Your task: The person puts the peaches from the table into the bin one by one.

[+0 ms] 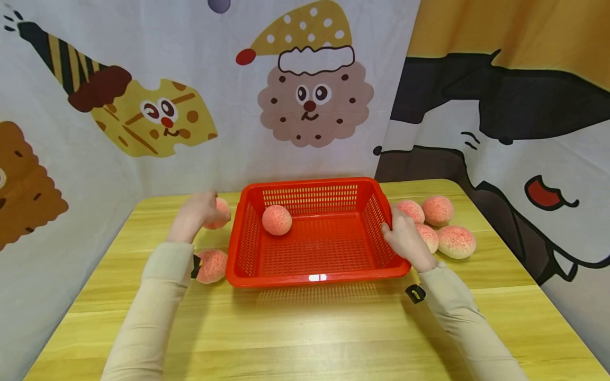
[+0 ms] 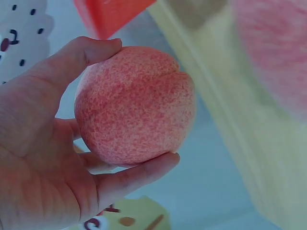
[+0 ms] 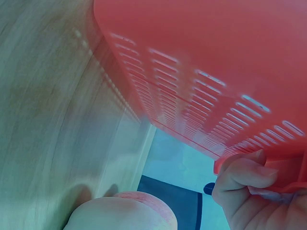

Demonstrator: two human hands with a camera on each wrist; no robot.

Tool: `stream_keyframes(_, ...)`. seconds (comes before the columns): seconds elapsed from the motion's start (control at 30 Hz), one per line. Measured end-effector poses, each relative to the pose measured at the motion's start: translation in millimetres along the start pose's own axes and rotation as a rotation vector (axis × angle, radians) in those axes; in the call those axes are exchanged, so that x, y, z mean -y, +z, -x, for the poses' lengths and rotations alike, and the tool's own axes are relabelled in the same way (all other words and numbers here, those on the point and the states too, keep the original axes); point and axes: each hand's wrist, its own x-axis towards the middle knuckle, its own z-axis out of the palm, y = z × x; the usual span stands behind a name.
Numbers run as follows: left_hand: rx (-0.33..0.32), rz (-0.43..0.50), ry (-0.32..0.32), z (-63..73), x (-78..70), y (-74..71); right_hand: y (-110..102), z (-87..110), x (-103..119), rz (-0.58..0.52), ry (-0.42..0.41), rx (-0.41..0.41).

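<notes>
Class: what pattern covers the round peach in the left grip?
The round peach shows pinkish-red speckling, clearest in the left wrist view.

the basket (image 1: 319, 246) is glossy plastic, the peach (image 2: 136, 108) matt, the table (image 1: 305, 333) wood-grained.

Room above red basket (image 1: 316, 246), peaches (image 1: 456, 242) beside both ends

Speckled peach (image 2: 136, 108) (held), red slotted basket (image 1: 324, 248)
</notes>
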Motion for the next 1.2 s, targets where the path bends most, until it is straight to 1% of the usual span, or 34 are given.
stream_keyframes(0.1, -0.042, -0.006, 0.009, 2.8, -11.6, -5.8, 0.6, 0.0, -0.6, -0.001, -0.008, -0.007)
stream_keyframes(0.2, -0.07, -0.054, 0.016, 3.2, -24.1, -9.9, 0.6, 0.1, -0.5, -0.001, -0.009, -0.008)
stream_keyframes(0.33, -0.082, -0.1, 0.011, 1.8, -39.0, -14.2, 0.5, 0.4, -0.9, -0.002, -0.01, -0.003)
stream_keyframes(0.5, -0.097, -0.132, 0.042, -1.6, -57.9, -16.0, 0.5, 0.7, -1.2, -0.01, -0.008, 0.003)
stream_keyframes(0.63, -0.106, -0.147, 0.077, -6.3, -74.8, -12.0, 1.1, 0.3, -1.1, -0.012, -0.008, 0.004)
stream_keyframes(0.93, -0.09, -0.1, 0.149, -17.4, -113.3, 4.0, 1.2, 0.0, -0.5, -0.005, -0.004, 0.005)
stream_keyframes(1.03, -0.102, -0.096, 0.174, -20.2, -124.4, 8.9, 1.4, 0.2, -0.4, -0.004, -0.007, 0.0)
stream_keyframes(1.2, -0.107, -0.097, 0.239, -26.0, -141.2, 19.0, 1.4, 0.4, -0.8, -0.001, -0.013, -0.012)
